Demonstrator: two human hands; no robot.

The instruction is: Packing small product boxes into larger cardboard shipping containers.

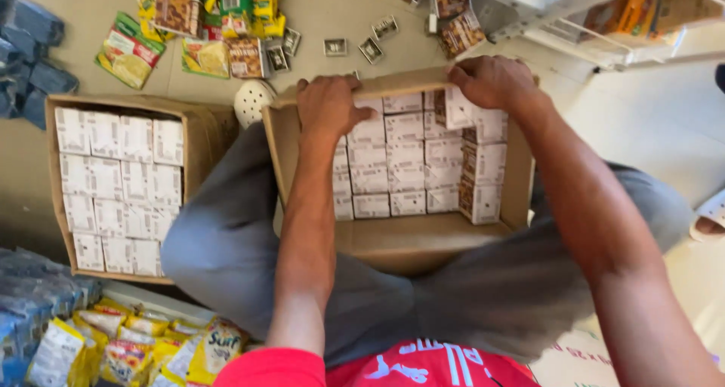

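Both hands (408, 100) grip carton (423, 240) of seemingly white boxes (389, 164).

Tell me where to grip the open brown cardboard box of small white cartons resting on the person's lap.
Probably by the two short side walls of the open brown cardboard box, low down, coming in from left and right. The top is open and packed with small white cartons, so the flaps give little hold. The left hand and right hand rest on the far rim.

Small white boxes (408, 164) fill the near cardboard carton (393, 240); more fill the left carton (192, 141). Yellow-green sachets (130, 51) lie far left, perhaps food packets.
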